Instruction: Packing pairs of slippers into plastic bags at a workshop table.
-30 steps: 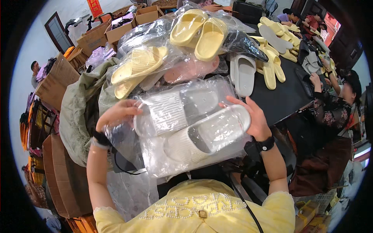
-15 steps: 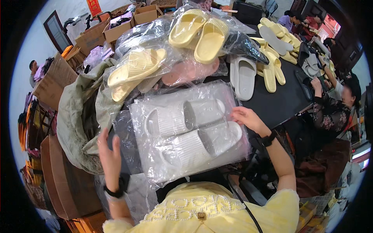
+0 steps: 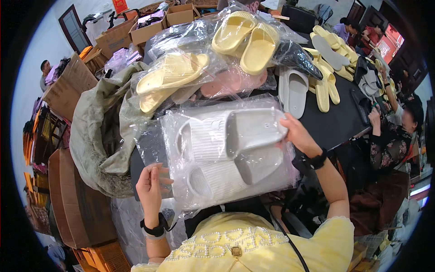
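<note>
A pair of light grey slide slippers lies in front of me on clear plastic packaging [image 3: 179, 206], their ribbed straps to the left. My right hand [image 3: 301, 136] grips the heel of the farther slipper [image 3: 256, 129], thumb on top, and this heel end is lifted. The nearer slipper [image 3: 263, 167] lies lower beside it. Glossy film shows over the strap area; how far it covers the heels I cannot tell. My left hand [image 3: 150, 186] is at the packaging's left edge, fingers apart, some seen against or through thin film.
Bagged yellow slippers [image 3: 174, 75], a pink slipper [image 3: 235, 84] and a loose grey slipper [image 3: 294, 93] lie beyond on the black table [image 3: 333, 122]. A green woven sack [image 3: 102, 131] and cardboard [image 3: 74, 199] stand left. A co-worker [image 3: 394, 133] sits at the right.
My right hand has closed on the farther slipper's heel and raised it. My left hand has moved right to the packaging's left edge. The whole view has shifted slightly.
</note>
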Tool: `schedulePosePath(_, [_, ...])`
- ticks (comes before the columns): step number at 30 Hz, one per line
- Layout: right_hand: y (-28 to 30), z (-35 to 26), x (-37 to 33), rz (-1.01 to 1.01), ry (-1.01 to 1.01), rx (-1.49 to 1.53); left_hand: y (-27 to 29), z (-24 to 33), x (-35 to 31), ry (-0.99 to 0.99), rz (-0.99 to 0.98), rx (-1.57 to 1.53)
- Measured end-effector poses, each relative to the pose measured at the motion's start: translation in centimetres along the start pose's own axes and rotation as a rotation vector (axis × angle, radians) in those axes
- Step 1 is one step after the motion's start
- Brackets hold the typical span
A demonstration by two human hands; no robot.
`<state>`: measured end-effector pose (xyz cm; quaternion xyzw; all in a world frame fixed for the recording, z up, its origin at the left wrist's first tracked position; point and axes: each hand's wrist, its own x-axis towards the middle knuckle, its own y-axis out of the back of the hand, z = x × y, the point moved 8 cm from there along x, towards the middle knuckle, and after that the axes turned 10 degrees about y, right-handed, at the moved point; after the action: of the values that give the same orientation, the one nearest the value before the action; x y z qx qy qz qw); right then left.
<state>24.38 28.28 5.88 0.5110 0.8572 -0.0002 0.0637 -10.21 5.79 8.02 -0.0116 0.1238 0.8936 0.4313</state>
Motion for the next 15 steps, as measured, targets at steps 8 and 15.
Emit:
schedulePosePath(8, [2.8, -7.1, -5.9, 0.055, 0.174, 0.135, -3.4, -0.8, 3.8, 0.166, -0.211, -0.063])
schedulePosePath(15, [3.4, 0.4, -2.1, 0.040, 0.126, -0.139, -2.4, -1.1, 4.3, -0.192, 0.171, 0.405])
